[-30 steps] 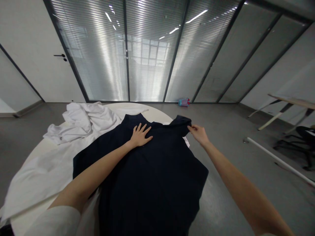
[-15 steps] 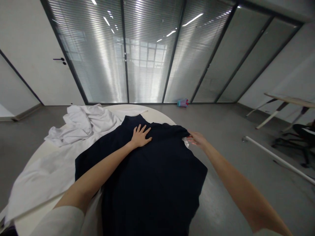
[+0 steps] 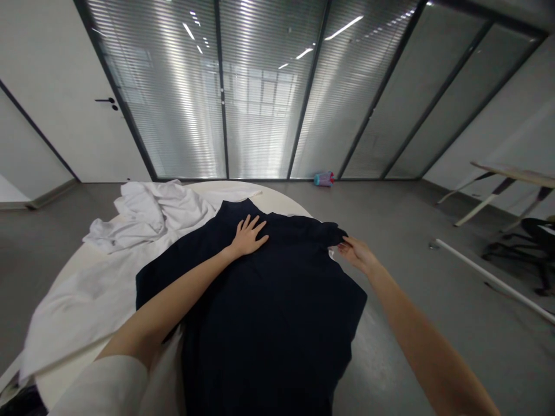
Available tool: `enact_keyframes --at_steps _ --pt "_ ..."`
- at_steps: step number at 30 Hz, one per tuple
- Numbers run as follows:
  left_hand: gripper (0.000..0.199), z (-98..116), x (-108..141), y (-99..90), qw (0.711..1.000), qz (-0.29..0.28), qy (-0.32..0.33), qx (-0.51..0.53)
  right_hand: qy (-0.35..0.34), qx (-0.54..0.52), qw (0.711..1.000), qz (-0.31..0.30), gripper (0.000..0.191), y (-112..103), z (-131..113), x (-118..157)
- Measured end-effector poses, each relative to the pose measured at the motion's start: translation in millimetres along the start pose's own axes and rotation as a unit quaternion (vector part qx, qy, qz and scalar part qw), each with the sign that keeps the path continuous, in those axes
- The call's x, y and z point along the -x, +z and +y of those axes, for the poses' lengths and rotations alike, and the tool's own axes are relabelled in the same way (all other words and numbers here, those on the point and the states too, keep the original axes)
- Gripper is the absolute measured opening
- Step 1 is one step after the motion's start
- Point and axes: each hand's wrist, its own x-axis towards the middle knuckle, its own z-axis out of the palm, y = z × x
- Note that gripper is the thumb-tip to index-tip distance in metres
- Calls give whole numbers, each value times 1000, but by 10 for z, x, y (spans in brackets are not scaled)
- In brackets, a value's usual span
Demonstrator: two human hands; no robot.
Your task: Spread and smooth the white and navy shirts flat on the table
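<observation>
A dark navy garment (image 3: 273, 306), shirt-like in outline, lies spread over a round white table (image 3: 281, 201) and hangs past its near right edge. My left hand (image 3: 248, 236) rests flat on its upper part, fingers spread. At the garment's upper right, my right hand (image 3: 358, 254) pinches a corner of the cloth between thumb and fingers, out beyond the table edge. A small pale bit shows just under that corner; what it is I cannot make out. White cloth (image 3: 143, 216) lies bunched and spread along the table's left side, partly under the navy garment.
Behind the table stands a glass partition with blinds (image 3: 260, 127), with a white door (image 3: 104, 138) at its left. A small blue and pink basket (image 3: 324, 179) is on the floor. To the right are a wooden-topped table (image 3: 515, 172), a white pole (image 3: 489, 277) and a wheeled chair (image 3: 537, 254).
My right hand has moved slightly right, pulling the garment's upper right corner outward. My left hand stays flat on the cloth. The view has shifted a little.
</observation>
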Motion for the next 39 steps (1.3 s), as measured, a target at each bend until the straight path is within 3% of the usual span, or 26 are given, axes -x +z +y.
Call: enact_keyframes --at_steps 3,6,7,9,12,14,16,19,22,24,26,29,33,35,39 --pt "49 -44 283 -339 998 28 43 39 50 27 998 35 11 -27 -46 -74" --pt "37 -252 821 -850 995 44 70 57 44 66 991 108 27 17 -137 -129" --pt "35 -366 1039 -1028 996 49 45 53 9 83 988 132 33 64 -196 -145" --pt "34 -641 1487 -1337 994 73 -73 31 -94 125 978 138 36 224 -362 -165" --pt "44 -1045 2080 -1592 963 71 -258 6 -245 196 949 38 35 623 -662 -146" --pt "50 -1207 2354 -1603 945 28 -320 61 -311 236 920 -34 39 953 -821 -99" --pt "51 -1246 2510 -1522 933 4 -329 148 -335 282 895 -86 46 1279 -897 -39" --pt "49 -1133 2547 -1364 908 41 -308 280 -311 367 865 -145 52 1655 -852 44" --pt "57 -999 2435 -1331 854 93 -280 427 -304 425 840 -148 56 1823 -710 85" --pt "61 -995 2340 -1395 819 127 -286 481 -314 432 835 -131 57 1844 -627 87" --pt "64 -1079 2276 -1479 806 175 -321 466 -321 430 835 -120 56 1838 -575 84" --pt "72 -1282 2288 -1526 822 232 -371 364 -321 432 835 -117 55 1838 -564 101" --pt "73 -1437 2462 -1427 840 198 -396 314 -321 427 835 -131 54 1807 -670 182" --pt "72 -1417 2574 -1406 833 200 -408 317 -334 395 847 -121 54 1692 -769 248" --pt "57 -1124 2848 -1523 841 327 -375 213 -354 270 894 -61 45 1133 -909 462"
